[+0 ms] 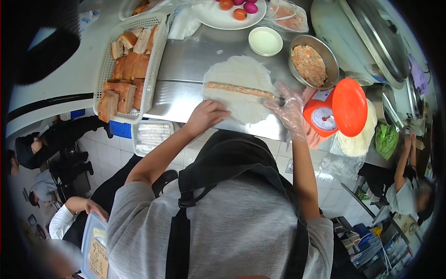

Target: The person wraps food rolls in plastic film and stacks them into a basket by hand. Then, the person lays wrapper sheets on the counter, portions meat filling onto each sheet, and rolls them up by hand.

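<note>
A thin, round, translucent wrapper lies on the steel counter before me. Across it runs a narrow strip of orange-flecked minced filling. My left hand, bare, is at the wrapper's near left edge with bent fingers held together on it; the exact grip is partly hidden. In a clear plastic glove, my right hand rests at the right side, its thumb and fingers spread near the end of the filling and the wrapper's edge. A steel bowl of the same mince stands beyond that hand.
A white basket of roasted pork belly stands left. Behind are a small bowl of pale liquid and a plate with coloured eggs. A red kitchen scale stands right. People are nearby; one hand holds a lidded container.
</note>
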`<action>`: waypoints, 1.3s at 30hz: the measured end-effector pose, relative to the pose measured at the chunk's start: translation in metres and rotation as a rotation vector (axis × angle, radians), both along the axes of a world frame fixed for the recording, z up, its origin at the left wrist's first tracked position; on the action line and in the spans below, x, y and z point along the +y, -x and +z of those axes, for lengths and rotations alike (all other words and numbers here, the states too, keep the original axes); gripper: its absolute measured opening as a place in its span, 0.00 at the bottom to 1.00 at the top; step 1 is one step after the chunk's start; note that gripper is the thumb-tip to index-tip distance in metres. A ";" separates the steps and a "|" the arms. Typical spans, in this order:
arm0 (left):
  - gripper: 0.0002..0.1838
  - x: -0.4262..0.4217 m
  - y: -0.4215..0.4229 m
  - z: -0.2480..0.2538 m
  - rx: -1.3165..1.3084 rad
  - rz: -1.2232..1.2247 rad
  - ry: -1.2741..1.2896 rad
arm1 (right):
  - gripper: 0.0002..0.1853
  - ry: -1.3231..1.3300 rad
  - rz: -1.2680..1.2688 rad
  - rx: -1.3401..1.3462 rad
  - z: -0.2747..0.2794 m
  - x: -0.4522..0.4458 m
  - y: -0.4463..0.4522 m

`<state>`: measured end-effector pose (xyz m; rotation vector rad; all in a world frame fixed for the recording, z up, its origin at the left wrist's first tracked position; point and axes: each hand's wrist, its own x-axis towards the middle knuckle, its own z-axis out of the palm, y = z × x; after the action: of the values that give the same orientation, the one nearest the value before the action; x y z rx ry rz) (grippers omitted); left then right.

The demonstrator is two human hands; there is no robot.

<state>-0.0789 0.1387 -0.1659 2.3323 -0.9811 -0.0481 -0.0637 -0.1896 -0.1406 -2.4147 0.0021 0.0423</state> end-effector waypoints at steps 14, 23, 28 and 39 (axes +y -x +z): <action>0.20 -0.015 -0.174 0.008 0.784 0.129 0.179 | 0.12 0.208 0.050 -0.135 0.011 0.028 -0.060; 0.50 -0.010 -0.174 0.008 0.651 0.071 0.153 | 0.14 0.189 0.077 -0.424 -0.010 0.078 -0.046; 0.57 -0.002 -0.175 0.010 0.641 0.015 0.105 | 0.19 0.076 0.347 -0.213 -0.018 0.130 -0.067; 0.62 0.010 -0.169 0.009 0.770 -0.168 0.185 | 0.23 0.122 0.365 -0.270 -0.019 0.149 -0.053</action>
<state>0.0906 0.1491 -0.1572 1.8054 -0.7294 -0.8176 -0.0111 -0.0408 -0.1593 -2.4934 -0.5740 -0.1197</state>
